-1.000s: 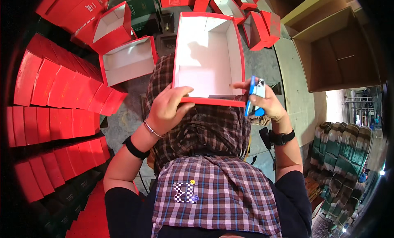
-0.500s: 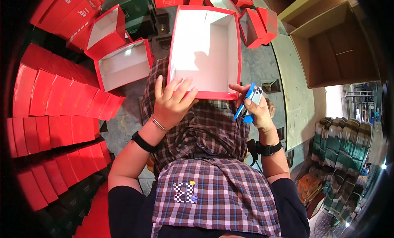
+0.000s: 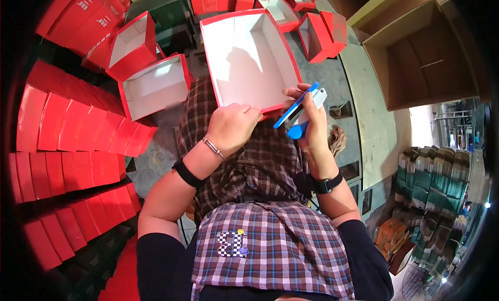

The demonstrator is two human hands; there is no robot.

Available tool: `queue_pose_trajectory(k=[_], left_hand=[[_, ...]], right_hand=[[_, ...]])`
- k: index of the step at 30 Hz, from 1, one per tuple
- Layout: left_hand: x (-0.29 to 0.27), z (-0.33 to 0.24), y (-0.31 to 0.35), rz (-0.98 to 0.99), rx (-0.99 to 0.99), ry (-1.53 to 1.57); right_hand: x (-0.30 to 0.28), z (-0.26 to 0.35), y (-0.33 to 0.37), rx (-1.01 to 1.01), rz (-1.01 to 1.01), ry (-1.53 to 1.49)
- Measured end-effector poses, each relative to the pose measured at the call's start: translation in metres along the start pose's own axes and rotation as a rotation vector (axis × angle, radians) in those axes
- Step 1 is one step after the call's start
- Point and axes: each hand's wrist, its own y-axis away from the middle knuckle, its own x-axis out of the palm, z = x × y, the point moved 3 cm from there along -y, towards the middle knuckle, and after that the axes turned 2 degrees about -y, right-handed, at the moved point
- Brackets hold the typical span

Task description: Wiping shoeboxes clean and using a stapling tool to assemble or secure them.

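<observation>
A red open-topped cardboard box (image 3: 278, 49) with a white inside rests at a tilt over my lap, its open side toward me. At its near left corner, my left hand (image 3: 232, 127) has its fingers curled over the near wall, gripping it. My right hand (image 3: 316, 125) is closed around a blue and silver stapler (image 3: 296, 110) by the box's near right corner. My right fingertips reach to the box's edge. Whether the stapler's jaws touch the cardboard is hard to tell.
Stacks of red boxes (image 3: 67, 124) line the left side. Open red boxes (image 3: 156, 85) lie at the far left, with another red box (image 3: 322, 36) at the far right. A large brown carton (image 3: 426, 62) stands right. Bundled green and brown stacks (image 3: 431, 181) are farther right.
The box has turned slightly counterclockwise, its far end shifting left. My left fingers, earlier spread over the near edge, are now curled on it. My right hand has moved left and up with the stapler.
</observation>
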Motion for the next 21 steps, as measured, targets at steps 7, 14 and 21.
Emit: queue_pose_trajectory(k=[7, 14, 21], left_hand=[[0.004, -0.001, -0.004, -0.054, 0.024, -0.052], [0.003, -0.006, -0.011, -0.01, -0.043, -0.033], [0.006, -0.009, -0.012, -0.048, -0.044, -0.009]], right_hand=[[0.021, 0.021, -0.005, -0.432, -0.093, 0.175], [0.024, -0.015, -0.013, -0.498, -0.013, 0.346], [0.026, -0.017, -0.021, -0.458, -0.065, 0.279]])
